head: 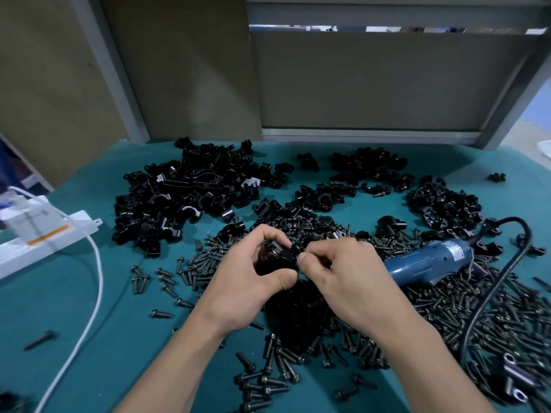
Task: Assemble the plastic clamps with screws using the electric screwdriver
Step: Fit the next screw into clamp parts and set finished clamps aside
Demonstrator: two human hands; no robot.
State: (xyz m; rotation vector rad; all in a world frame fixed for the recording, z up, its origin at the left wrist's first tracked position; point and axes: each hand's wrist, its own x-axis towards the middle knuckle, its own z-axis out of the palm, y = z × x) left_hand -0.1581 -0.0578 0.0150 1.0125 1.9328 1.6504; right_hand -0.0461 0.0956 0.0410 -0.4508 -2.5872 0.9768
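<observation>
Teal matting [125, 338] covers the bench in front of you, backed by brown panels [372, 81] set in a grey frame. Your left hand [247, 281] is curled around a black plastic clamp [275, 257], thumb under it and fingers over the top, holding it just above the mat at the middle of the bench. Your right hand [343, 275] meets it from the other side, thumb and forefinger pinching at the clamp's right edge; whether a screw sits between those fingertips cannot be made out. Just beside your right hand the blue electric screwdriver [429, 262] lies on its side on the mat, untouched, its nose end hidden behind your hand and its black cord [489, 293] looping up and then running down toward the near right corner. Loose dark screws [447, 317] are strewn thickly under and around both hands and the tool, thinning out toward your left. Beyond your hands, a large heap of black clamp parts [185, 198] sits to the far left, with a smaller pile [444, 201] to the far right. At the left edge a white power strip [44, 234] rests on the mat, and a white cable [95, 293] curves from it down toward you.
</observation>
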